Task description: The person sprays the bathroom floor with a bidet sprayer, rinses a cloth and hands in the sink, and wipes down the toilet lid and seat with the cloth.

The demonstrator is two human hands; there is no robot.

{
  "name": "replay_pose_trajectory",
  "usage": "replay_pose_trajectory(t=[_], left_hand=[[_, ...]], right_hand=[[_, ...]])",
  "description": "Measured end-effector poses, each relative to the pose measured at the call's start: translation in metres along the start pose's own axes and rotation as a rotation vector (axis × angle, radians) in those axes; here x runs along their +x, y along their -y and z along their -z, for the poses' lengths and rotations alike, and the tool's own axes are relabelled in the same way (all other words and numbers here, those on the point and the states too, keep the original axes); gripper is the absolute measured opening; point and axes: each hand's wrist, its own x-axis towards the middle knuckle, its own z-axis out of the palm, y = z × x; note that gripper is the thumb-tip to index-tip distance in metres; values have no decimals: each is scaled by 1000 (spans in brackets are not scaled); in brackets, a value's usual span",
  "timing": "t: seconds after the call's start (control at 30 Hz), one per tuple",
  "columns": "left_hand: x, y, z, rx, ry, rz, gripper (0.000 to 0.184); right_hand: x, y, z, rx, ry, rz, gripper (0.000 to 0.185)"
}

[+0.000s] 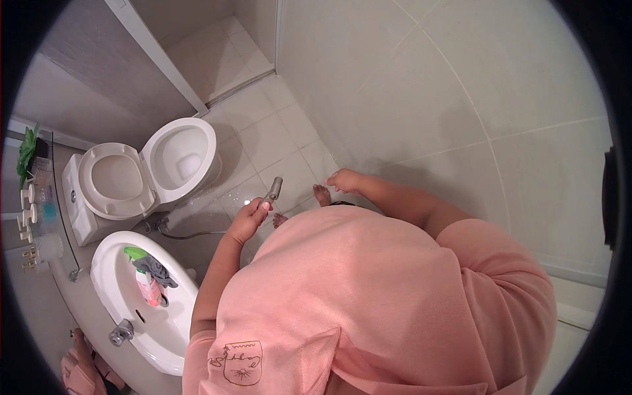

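In the head view my left hand (246, 220) is wrapped round the handle of a metallic spray nozzle (273, 189), whose head points up and away over the tiled floor. To the right, my right hand (345, 182) is held out near the wall above my foot, its fingers partly curled; whether anything small is between them cannot be made out. The toilet (185, 160) stands left of the nozzle with its seat and lid raised. A grey hose (191, 235) runs over the floor from beside the toilet.
The white sink (178, 336) at the lower left holds a spray bottle (149, 287) and a dark cloth (155, 270). A tap (121, 332) stands on its rim. Shelf items and a green plant (27, 155) are at the far left. A doorway sill (241, 88) lies ahead.
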Motion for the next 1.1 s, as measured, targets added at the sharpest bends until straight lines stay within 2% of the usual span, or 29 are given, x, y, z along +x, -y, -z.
replay_pose_trajectory(t=[0.5, 0.57, 1.1], left_hand=[[6, -6, 3, 55, -34, -23, 41], [7, -2, 3, 47, -38, -16, 40], [7, -7, 4, 39, -58, -11, 39]], right_hand=[[-6, 3, 6, -27, 0, -22, 35], [-4, 4, 8, -20, 61, -38, 48], [7, 2, 12, -80, 58, -31, 49]])
